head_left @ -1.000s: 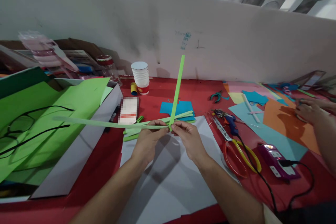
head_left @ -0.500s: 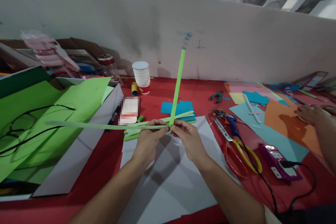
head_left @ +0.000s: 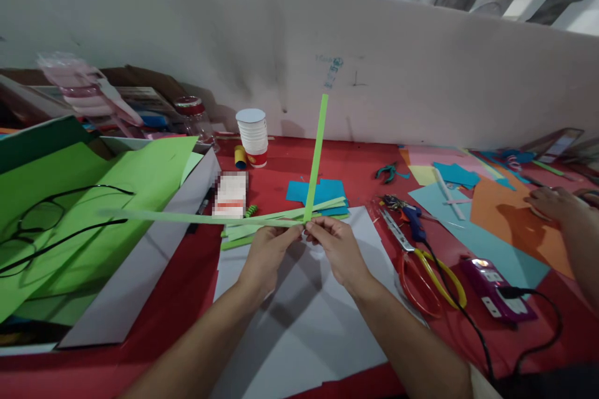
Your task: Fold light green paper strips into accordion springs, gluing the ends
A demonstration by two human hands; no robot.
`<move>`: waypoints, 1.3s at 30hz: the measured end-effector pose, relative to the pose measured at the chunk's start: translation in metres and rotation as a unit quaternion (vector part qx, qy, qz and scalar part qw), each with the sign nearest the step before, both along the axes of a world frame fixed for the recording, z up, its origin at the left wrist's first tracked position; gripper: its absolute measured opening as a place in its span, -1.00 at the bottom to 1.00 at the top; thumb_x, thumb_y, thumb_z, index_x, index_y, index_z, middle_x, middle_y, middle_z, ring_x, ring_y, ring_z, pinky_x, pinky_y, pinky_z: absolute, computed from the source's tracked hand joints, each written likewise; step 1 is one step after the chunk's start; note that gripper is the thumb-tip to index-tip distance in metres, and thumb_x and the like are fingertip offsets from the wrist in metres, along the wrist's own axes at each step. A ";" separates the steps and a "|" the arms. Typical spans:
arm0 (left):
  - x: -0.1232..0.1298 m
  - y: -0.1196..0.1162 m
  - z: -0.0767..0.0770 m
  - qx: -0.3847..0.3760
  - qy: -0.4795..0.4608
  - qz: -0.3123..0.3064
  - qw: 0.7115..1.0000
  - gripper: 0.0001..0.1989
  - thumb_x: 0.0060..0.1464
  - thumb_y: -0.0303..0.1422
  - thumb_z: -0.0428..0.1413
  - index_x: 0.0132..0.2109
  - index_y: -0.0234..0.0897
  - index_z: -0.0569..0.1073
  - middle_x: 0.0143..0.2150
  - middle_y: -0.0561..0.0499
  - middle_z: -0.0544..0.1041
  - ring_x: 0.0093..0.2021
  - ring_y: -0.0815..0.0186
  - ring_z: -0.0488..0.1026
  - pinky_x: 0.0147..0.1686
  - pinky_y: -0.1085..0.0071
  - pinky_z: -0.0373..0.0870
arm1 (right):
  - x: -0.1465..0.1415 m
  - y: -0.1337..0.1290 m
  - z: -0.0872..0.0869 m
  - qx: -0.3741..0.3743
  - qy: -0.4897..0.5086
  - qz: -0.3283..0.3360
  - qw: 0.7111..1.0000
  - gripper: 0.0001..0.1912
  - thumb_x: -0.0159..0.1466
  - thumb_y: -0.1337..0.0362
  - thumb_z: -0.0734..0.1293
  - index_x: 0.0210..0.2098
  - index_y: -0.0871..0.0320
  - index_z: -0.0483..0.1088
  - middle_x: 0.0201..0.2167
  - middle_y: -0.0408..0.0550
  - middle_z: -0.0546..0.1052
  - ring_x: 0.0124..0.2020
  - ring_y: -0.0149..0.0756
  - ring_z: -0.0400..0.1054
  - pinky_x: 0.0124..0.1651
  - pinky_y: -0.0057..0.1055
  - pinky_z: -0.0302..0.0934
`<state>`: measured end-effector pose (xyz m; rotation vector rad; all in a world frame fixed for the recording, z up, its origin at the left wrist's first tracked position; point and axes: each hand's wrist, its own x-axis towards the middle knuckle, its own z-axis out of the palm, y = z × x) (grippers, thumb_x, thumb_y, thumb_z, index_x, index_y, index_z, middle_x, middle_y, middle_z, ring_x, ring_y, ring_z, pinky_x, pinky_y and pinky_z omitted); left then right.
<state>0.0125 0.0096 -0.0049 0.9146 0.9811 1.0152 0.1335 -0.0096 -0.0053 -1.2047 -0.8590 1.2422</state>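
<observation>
My left hand (head_left: 271, 252) and my right hand (head_left: 333, 243) meet above a white paper sheet (head_left: 304, 330), both closed in a pinch. Between their fingertips is the corner where two green paper strips cross. One bright green paper strip (head_left: 317, 156) points up and away from me. The other, a paler green paper strip (head_left: 187, 218), stretches left past my left hand toward the box. Whether the two are joined or folded from one piece, I cannot tell. Behind my hands lie several loose green strips (head_left: 238, 241) and blue paper pieces (head_left: 333, 188).
At left a box (head_left: 140, 287) holds green sheets (head_left: 116, 199) and eyeglasses (head_left: 42, 218). Paper cups (head_left: 253, 137) stand behind. To the right lie scissors (head_left: 418, 271), a glue gun (head_left: 414, 221), a purple power strip (head_left: 498, 296) and coloured paper. Another person's hand (head_left: 547, 202) rests at far right.
The strips have shifted slightly: the upright one's top sits a little lower, and the left one's far end has moved a bit right and up. Both hands keep their pinch.
</observation>
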 end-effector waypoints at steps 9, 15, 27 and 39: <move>-0.001 0.000 0.000 0.005 -0.008 -0.008 1.000 -0.91 -0.13 -0.37 0.18 -0.50 -0.30 0.52 -0.49 0.02 0.52 -0.42 0.34 0.38 -0.33 0.43 0.27 | 0.001 0.001 0.003 -0.006 0.005 0.005 1.000 -0.88 0.00 0.22 0.41 -0.51 0.14 0.46 -0.56 -0.17 0.46 -0.48 -0.40 0.29 -0.35 -0.44 0.16; -0.001 0.003 0.002 -0.038 -0.017 0.066 0.997 -0.87 -0.21 -0.33 0.22 -0.47 -0.31 0.52 -0.49 0.00 0.50 -0.41 0.31 0.41 -0.36 0.42 0.27 | 0.001 0.001 0.002 -0.004 -0.014 -0.002 1.000 -0.89 0.00 0.23 0.41 -0.51 0.15 0.47 -0.56 -0.17 0.47 -0.50 -0.41 0.28 -0.37 -0.44 0.14; -0.003 0.004 0.001 -0.013 -0.096 0.051 0.994 -0.85 -0.17 -0.39 0.22 -0.34 -0.29 0.58 -0.42 0.01 0.56 -0.41 0.39 0.42 -0.34 0.45 0.30 | 0.004 0.001 -0.002 -0.027 0.033 0.022 0.999 -0.84 -0.01 0.21 0.42 -0.48 0.16 0.46 -0.53 -0.16 0.48 -0.50 -0.43 0.28 -0.35 -0.43 0.12; -0.004 0.006 0.003 -0.006 -0.076 0.052 0.996 -0.93 -0.18 -0.40 0.23 -0.44 -0.30 0.57 -0.49 0.02 0.53 -0.47 0.40 0.40 -0.37 0.46 0.32 | 0.004 0.001 0.000 -0.037 0.052 0.027 0.998 -0.85 0.00 0.24 0.42 -0.43 0.15 0.45 -0.48 -0.17 0.48 -0.47 -0.43 0.30 -0.30 -0.42 0.14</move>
